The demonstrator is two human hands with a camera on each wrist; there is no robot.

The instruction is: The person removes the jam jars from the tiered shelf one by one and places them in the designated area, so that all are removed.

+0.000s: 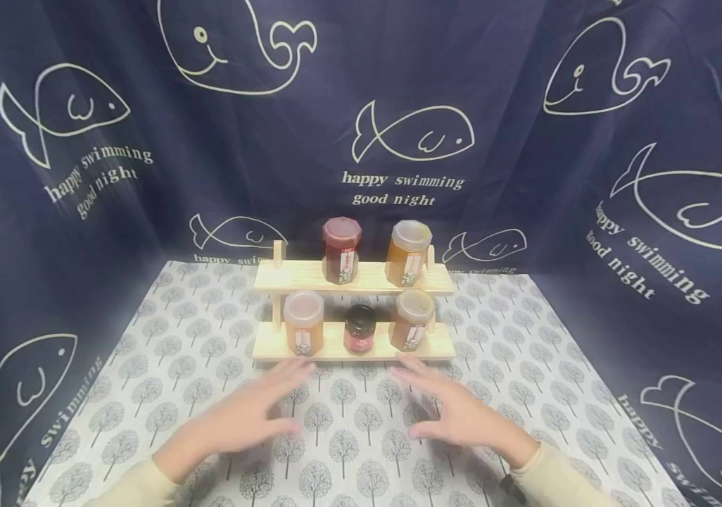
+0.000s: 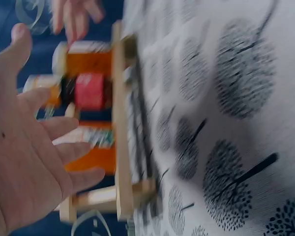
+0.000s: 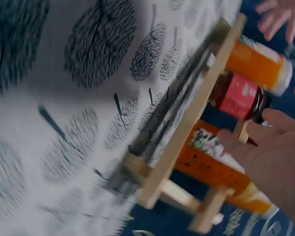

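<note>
L hand, R hand apart, fingers extended; nr wood rack.

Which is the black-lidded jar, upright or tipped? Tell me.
The jar is upright: its black lid sits on top, its base on the lower shelf.

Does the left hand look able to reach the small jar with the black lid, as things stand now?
Probably yes. The left hand is empty, in front of the lower shelf, and nothing seems to block the small jar from the front; larger jars stand only at its sides.
</note>
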